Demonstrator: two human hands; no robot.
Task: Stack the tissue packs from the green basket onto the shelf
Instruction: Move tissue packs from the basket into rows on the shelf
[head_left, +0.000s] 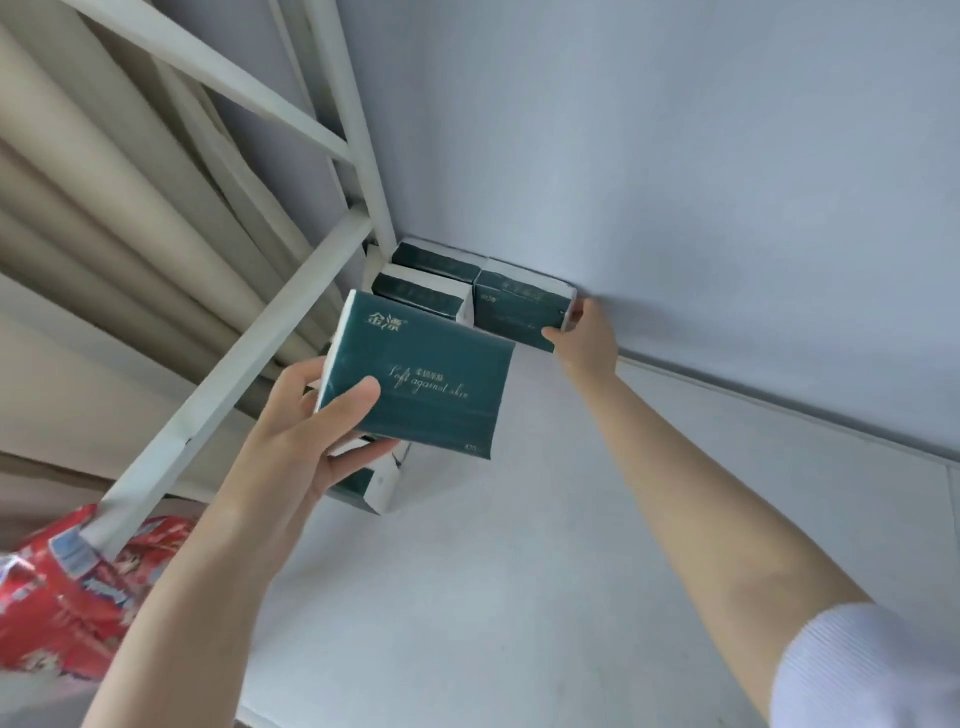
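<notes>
While the pale grey wall (675, 156) fills most of the upward view, the white shelf board (519, 571) runs beneath it to the corner; beige curtain folds (78, 182) hang at the left behind the shelf's white metal frame (270, 332); a red printed package (57, 597), cut off by the picture's edge, sits at lower left, its lettering too blurred to read.

The left hand (311, 431) grips the front tissue pack (426, 384) above the shelf, thumb across its dark green face, fingers curled under it; gold script on it reads "Soft against skin", with gold Chinese characters at the top corner; the smaller line is illegible. The right hand (587, 338) clasps the rear tissue pack (514, 306) by its end, close against the wall; its print is blurred. Two stacked packs (421, 299) lie just beside it in the corner; a lower pack (374, 483) is largely hidden under the left hand. A white ribbed sleeve (857, 670) is cut off at lower right.
</notes>
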